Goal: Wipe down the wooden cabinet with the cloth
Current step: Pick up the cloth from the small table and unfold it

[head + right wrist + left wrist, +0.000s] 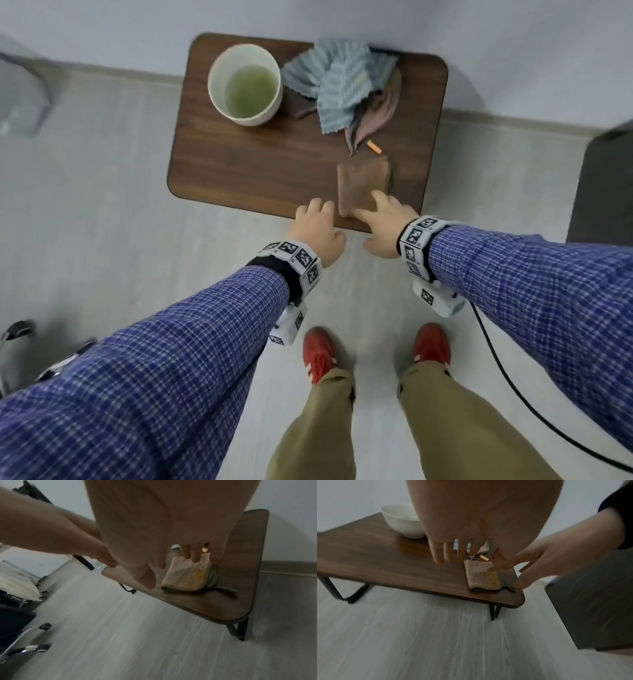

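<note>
A folded brown woven cloth [363, 185] [481, 576] [187, 574] lies near the front right corner of a low dark wooden table [257, 164] [385, 561] [240, 561]. My right hand [380, 216] [188, 555] reaches over the cloth's near edge with its fingers spread and fairly straight, the tips at or just above the fabric. The same right hand [539, 561] comes in from the right in the left wrist view. My left hand [317, 226] [445, 553] [68, 536] hovers just left of the cloth, fingers relaxed and holding nothing.
A white bowl [245, 85] [402, 520] of greenish liquid stands at the table's back left. A blue striped cloth [339, 78] and a pinkish cloth [373, 116] are heaped behind, with a small orange piece [374, 148]. A dark grey cabinet [599, 188] [590, 601] stands right; chair casters [42, 635] left.
</note>
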A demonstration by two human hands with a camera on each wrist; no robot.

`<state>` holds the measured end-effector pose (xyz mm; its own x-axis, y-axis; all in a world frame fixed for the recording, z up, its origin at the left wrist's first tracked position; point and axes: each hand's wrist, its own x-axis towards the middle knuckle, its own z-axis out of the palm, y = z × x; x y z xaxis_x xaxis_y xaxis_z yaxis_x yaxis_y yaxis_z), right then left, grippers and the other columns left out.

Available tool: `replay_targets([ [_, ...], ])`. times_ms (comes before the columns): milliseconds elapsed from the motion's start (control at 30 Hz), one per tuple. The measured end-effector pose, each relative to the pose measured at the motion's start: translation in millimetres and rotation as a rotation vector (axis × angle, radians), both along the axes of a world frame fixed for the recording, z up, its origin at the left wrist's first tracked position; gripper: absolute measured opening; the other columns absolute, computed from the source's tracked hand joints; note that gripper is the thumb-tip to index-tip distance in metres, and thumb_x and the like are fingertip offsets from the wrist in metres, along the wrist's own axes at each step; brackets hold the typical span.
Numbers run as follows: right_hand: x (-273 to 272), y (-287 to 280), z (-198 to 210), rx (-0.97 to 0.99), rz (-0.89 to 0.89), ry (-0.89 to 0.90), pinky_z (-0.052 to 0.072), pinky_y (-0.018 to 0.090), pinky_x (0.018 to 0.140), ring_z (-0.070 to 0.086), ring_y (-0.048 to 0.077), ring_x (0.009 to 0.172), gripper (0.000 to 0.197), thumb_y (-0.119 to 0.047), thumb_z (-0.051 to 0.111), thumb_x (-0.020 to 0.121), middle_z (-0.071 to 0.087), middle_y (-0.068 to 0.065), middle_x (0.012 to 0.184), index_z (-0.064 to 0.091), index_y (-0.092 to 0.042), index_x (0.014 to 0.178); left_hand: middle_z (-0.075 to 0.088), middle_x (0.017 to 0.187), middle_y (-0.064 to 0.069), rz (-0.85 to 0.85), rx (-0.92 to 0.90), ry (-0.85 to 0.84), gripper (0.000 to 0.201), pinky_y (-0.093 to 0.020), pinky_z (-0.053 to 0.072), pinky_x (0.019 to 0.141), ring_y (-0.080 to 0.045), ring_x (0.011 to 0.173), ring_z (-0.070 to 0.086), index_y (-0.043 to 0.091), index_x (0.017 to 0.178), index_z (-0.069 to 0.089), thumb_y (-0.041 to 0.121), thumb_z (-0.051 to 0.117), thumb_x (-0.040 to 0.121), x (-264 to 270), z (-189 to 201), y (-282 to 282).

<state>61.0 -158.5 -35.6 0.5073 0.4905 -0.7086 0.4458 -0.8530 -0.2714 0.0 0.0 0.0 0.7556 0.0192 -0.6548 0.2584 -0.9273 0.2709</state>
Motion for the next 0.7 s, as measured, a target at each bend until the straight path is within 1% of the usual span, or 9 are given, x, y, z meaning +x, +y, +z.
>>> replay_targets([
  [67,-2,7,-19,-0.054,0.051,0.000,0.027,0.047,0.112,0.011,0.034,0.145,0.071,-0.042,0.057,0.086,0.005,0.013,0.158,0.025,-0.040,0.149,0.037,0.150,-0.014,0.037,-0.008,0.000,0.057,-0.043,0.033,0.112,-0.037,0.135,0.036,0.006,0.149,0.035,0.029,0.050,0.098,-4,-14,-2],
  [167,-13,12,-41,-0.121,0.043,-0.019,0.026,0.047,0.113,0.011,0.029,0.145,0.067,-0.044,0.060,0.083,0.010,0.009,0.157,0.038,-0.026,0.145,0.038,0.149,-0.014,0.054,-0.015,0.011,0.054,-0.042,0.031,0.113,-0.034,0.136,0.035,0.005,0.147,0.037,0.030,0.047,0.101,-18,-27,-3],
  [267,-23,9,-44,-0.121,0.006,-0.068,0.033,0.044,0.106,0.027,0.025,0.137,0.061,-0.039,0.060,0.082,0.025,0.003,0.149,0.048,-0.013,0.135,0.041,0.147,-0.014,0.058,-0.013,0.010,0.052,-0.040,0.030,0.112,-0.034,0.133,0.038,0.003,0.145,0.039,0.032,0.045,0.102,-31,-27,1],
  [367,-27,9,-28,-0.100,-0.028,-0.021,0.041,0.042,0.092,0.047,0.028,0.117,0.043,-0.036,0.057,0.084,0.040,0.003,0.134,0.059,-0.012,0.119,0.039,0.149,-0.013,0.063,0.006,0.031,0.056,-0.042,0.033,0.111,-0.035,0.134,0.038,0.004,0.148,0.035,0.033,0.046,0.101,-35,-12,7],
  [467,-30,1,15,0.028,-0.217,0.027,0.051,0.034,0.078,0.062,0.028,0.094,0.030,-0.034,0.060,0.082,0.058,0.003,0.113,0.067,-0.013,0.102,0.036,0.151,-0.012,0.013,0.009,0.030,0.064,-0.043,0.039,0.109,-0.034,0.134,0.039,0.006,0.149,0.031,0.034,0.056,0.097,-31,22,6],
  [533,-27,-8,57,0.129,-0.339,0.002,0.054,0.031,0.074,0.066,0.024,0.086,0.020,-0.030,0.063,0.080,0.070,0.001,0.094,0.075,-0.016,0.088,0.033,0.152,-0.011,-0.043,-0.005,0.028,0.074,-0.043,0.042,0.108,-0.034,0.135,0.039,0.007,0.150,0.028,0.033,0.065,0.091,-24,56,3],
  [567,-24,-12,83,0.177,-0.394,-0.004,0.054,0.030,0.075,0.067,0.021,0.083,0.017,-0.029,0.066,0.080,0.072,0.000,0.087,0.077,-0.017,0.083,0.031,0.154,-0.010,-0.070,-0.015,0.025,0.082,-0.043,0.042,0.108,-0.034,0.137,0.037,0.008,0.153,0.025,0.032,0.069,0.088,-19,76,1],
  [633,-17,-21,143,0.270,-0.497,0.011,0.053,0.026,0.078,0.066,0.013,0.080,0.012,-0.028,0.071,0.079,0.073,-0.005,0.081,0.079,-0.019,0.079,0.029,0.157,-0.008,-0.107,-0.052,0.034,0.098,-0.043,0.040,0.111,-0.034,0.140,0.035,0.010,0.157,0.018,0.031,0.076,0.081,-6,125,-4],
  [700,-8,-31,208,0.344,-0.560,0.018,0.053,0.023,0.075,0.065,0.007,0.075,0.006,-0.026,0.075,0.077,0.071,-0.010,0.077,0.078,-0.022,0.076,0.034,0.155,-0.007,-0.137,-0.100,0.031,0.110,-0.044,0.042,0.110,-0.032,0.138,0.039,0.014,0.158,0.018,0.041,0.080,0.072,9,183,-10],
])
